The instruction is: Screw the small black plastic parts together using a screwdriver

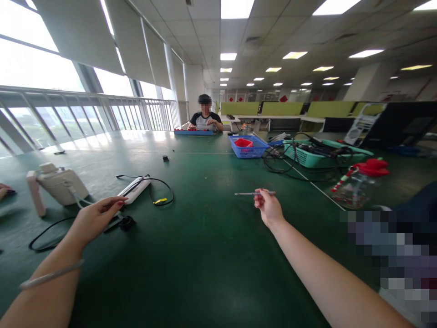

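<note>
My right hand (268, 207) is closed around a thin screwdriver (244, 194), which lies level in the fingers with its tip pointing left, above the green table (205, 255). On the left, my left hand (97, 216) has its thumb and fingers pinched together beside the near end of a white power strip (137, 189); what they hold, if anything, is too small to name. A black plug-like piece (127, 223) lies just below that hand. A black cable (173, 191) with a yellow tag loops over and beside the strip.
A white device (64, 184) stands at the left. Toward the right are a blue basket (248, 150), a green basket (307, 159) with tangled cables and a red-lidded jar (357, 189). A person (205, 118) sits across the table. Another hand (5, 190) shows at the left edge.
</note>
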### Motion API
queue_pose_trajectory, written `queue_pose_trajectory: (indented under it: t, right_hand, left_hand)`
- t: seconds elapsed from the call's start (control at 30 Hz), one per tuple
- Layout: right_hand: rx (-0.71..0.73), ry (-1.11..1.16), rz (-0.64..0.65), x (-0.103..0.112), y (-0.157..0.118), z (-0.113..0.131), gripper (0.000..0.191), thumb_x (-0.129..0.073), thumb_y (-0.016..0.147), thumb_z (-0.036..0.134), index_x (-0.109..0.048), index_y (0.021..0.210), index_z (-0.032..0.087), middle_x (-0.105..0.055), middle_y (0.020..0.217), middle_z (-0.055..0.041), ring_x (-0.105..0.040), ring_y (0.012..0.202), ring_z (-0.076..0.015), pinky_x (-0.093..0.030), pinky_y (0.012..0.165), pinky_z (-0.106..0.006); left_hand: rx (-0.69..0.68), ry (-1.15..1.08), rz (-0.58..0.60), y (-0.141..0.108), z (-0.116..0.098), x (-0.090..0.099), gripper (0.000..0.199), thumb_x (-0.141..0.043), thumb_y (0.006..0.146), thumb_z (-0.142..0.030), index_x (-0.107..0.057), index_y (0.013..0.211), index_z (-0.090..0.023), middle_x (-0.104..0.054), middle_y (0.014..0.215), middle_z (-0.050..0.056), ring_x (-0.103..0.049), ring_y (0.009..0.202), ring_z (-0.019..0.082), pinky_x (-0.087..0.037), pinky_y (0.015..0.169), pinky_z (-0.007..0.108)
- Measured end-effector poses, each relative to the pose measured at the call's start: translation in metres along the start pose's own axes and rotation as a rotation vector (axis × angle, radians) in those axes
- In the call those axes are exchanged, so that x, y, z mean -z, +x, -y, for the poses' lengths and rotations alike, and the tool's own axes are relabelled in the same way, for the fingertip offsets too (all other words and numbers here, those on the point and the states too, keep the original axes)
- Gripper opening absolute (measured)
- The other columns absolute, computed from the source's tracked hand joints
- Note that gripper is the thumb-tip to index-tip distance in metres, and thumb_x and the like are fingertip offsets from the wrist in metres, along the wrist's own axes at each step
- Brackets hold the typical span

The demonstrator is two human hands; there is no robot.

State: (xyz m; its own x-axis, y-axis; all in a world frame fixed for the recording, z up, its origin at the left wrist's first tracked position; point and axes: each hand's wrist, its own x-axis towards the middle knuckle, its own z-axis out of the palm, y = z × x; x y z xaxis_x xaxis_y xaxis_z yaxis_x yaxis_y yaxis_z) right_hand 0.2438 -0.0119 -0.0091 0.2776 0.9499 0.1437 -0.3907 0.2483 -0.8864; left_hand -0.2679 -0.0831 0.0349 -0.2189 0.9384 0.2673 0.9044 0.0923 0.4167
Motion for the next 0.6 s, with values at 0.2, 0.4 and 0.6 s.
queue_pose_trajectory:
  t: [0.2, 0.4, 0.6]
  right_hand:
    - [-0.016, 0.024, 0.020, 0.001, 0.001, -0.001, 0.018, -0.072, 0.069, 0.033, -0.065, 0.074, 0.017, -0.059, 0.055, 0.0009, -0.047, 0.044, -0.0083, -0.036, 0.038, -0.020]
    - [-0.027, 0.030, 0.028, 0.001, 0.000, 0.001, 0.018, -0.072, 0.070, 0.033, -0.066, 0.075, 0.018, -0.059, 0.055, 0.0009, -0.047, 0.044, -0.0086, -0.037, 0.039, -0.021]
    - [-0.030, 0.025, 0.045, 0.000, -0.002, 0.003, 0.018, -0.072, 0.069, 0.033, -0.065, 0.074, 0.017, -0.059, 0.055, 0.0009, -0.047, 0.044, -0.0083, -0.037, 0.039, -0.020]
  left_hand:
    - [-0.026, 0.183, 0.155, -0.002, -0.008, 0.012, 0.052, -0.044, 0.081, -0.062, -0.066, 0.113, -0.027, -0.073, 0.102, 0.001, -0.064, 0.094, 0.024, -0.043, 0.082, 0.029]
    - [-0.037, 0.324, 0.262, -0.003, -0.021, 0.012, 0.055, -0.041, 0.081, -0.065, -0.070, 0.110, -0.029, -0.074, 0.086, 0.002, -0.067, 0.083, 0.026, -0.044, 0.072, 0.029]
    - [-0.062, 0.303, 0.298, -0.002, -0.023, 0.004, 0.051, -0.047, 0.081, -0.060, -0.068, 0.113, -0.027, -0.075, 0.095, 0.002, -0.067, 0.090, 0.026, -0.045, 0.078, 0.030]
